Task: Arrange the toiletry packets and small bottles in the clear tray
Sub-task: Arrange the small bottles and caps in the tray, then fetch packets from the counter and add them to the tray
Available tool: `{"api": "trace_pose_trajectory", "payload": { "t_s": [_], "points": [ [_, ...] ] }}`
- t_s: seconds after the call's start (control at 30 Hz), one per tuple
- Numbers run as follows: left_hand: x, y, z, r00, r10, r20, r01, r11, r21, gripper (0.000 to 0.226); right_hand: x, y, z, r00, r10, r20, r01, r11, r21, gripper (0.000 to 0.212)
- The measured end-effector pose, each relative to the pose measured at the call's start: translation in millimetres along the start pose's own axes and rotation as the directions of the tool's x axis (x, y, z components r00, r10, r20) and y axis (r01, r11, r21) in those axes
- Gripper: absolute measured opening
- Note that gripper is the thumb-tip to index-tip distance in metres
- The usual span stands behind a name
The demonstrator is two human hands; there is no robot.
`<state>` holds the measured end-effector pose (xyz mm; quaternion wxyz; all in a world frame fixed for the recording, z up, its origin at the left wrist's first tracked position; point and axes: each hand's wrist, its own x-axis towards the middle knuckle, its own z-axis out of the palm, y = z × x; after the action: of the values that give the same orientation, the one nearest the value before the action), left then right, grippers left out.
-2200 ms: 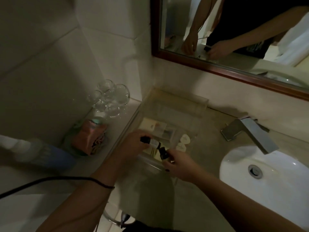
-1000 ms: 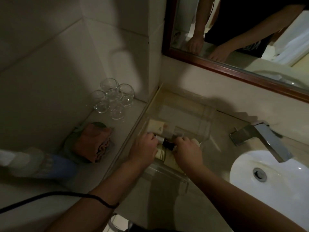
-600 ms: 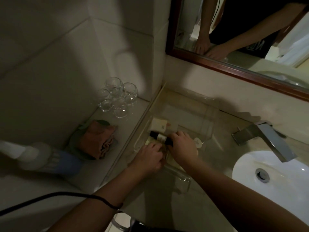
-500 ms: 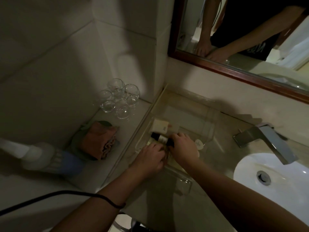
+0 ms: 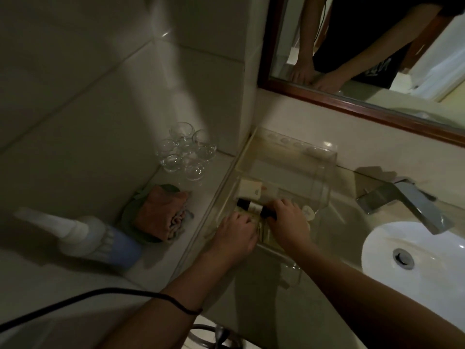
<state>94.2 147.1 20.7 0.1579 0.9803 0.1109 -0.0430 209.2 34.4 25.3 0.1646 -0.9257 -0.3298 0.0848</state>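
Note:
A clear tray (image 5: 324, 172) stands on the counter against the wall, under the mirror. Inside it a small dark bottle with a pale label (image 5: 249, 205) lies on its side, with a cream packet (image 5: 249, 190) just behind it and a round white packet (image 5: 308, 212) to the right. My right hand (image 5: 289, 220) reaches into the tray and its fingers curl on the bottle's right end. My left hand (image 5: 235, 235) is inside the tray's near left part with fingers curled down on flat packets there; what it holds is hidden.
Several clear glasses (image 5: 187, 153) stand on the left ledge, beside a folded orange cloth (image 5: 161, 214) and a blue and white bottle (image 5: 85, 238). A chrome faucet (image 5: 405, 200) and white basin (image 5: 415, 255) lie to the right. A black cable (image 5: 100, 292) crosses my left wrist.
Both hands lowered the dark bottle into the tray. My left hand then let go of it and moved to the tray's near left part, while my right hand stayed on the bottle.

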Motion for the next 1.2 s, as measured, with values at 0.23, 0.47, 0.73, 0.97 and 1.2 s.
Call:
{"api": "trace_pose_trajectory", "payload": {
  "t_s": [0.23, 0.47, 0.73, 0.97, 1.2],
  "points": [
    [3.2, 30.5, -1.8, 0.997, 0.060, -0.054, -0.064, 0.996, -0.066, 0.031, -51.9, 35.2, -23.1, 0.987, 0.097, -0.127, -0.092, 0.995, 0.040, 0.023],
    [-5.0, 113.4, 5.8, 0.986, 0.157, -0.050, -0.159, 0.986, -0.040, 0.034, -131.2, 102.4, -52.8, 0.954, 0.216, -0.209, -0.195, 0.974, 0.118, 0.032],
    [-36.5, 280.1, 60.3, 0.943, 0.328, -0.065, -0.333, 0.938, -0.095, 0.042, -283.8, 233.1, -105.5, 0.868, 0.422, -0.262, -0.405, 0.907, 0.119, 0.041],
    [-54.9, 429.9, 101.1, 0.882, 0.470, 0.027, -0.461, 0.874, -0.151, 0.035, -393.4, 323.6, -142.8, 0.757, 0.578, -0.305, -0.559, 0.814, 0.158, 0.042],
    [-20.5, 519.9, 132.2, 0.800, 0.586, 0.128, -0.570, 0.809, -0.144, 0.035, -434.5, 401.3, -166.1, 0.670, 0.686, -0.284, -0.667, 0.724, 0.176, 0.043]
  ]
}}
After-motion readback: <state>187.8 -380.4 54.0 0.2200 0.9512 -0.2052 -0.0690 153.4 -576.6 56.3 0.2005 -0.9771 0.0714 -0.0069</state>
